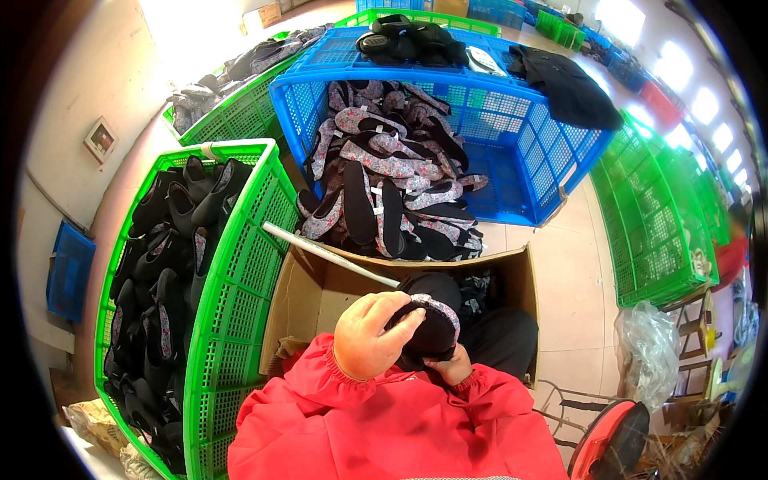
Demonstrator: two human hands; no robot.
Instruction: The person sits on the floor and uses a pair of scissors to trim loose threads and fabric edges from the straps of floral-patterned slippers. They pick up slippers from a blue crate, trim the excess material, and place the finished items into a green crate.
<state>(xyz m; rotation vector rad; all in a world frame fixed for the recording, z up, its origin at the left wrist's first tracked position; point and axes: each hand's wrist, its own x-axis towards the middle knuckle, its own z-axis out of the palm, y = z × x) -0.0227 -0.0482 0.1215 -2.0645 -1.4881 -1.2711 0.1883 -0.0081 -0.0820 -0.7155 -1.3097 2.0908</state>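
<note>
A black cloth shoe (pixel 434 336) with a pale floral edge is held up in front of my lap. My left hand (pixel 374 332) grips it from the left side, with the fingers bent over its edge. Lower down, my right hand (pixel 453 366) pinches its near right end; some of those fingers are hidden. Beyond my hands a heap of floral cloth shoes (pixel 392 164) with black soles spills out of a blue crate (pixel 512 172) lying on its side.
An open cardboard box (pixel 308 292) surrounds my legs, with a pale rod (pixel 328 256) across its corner. At left stands a green crate (pixel 232 320) of black shoes. Black shoes (pixel 408 40) and dark cloth (pixel 564 84) lie atop the blue crate. Green crates (pixel 648 216) stand at right.
</note>
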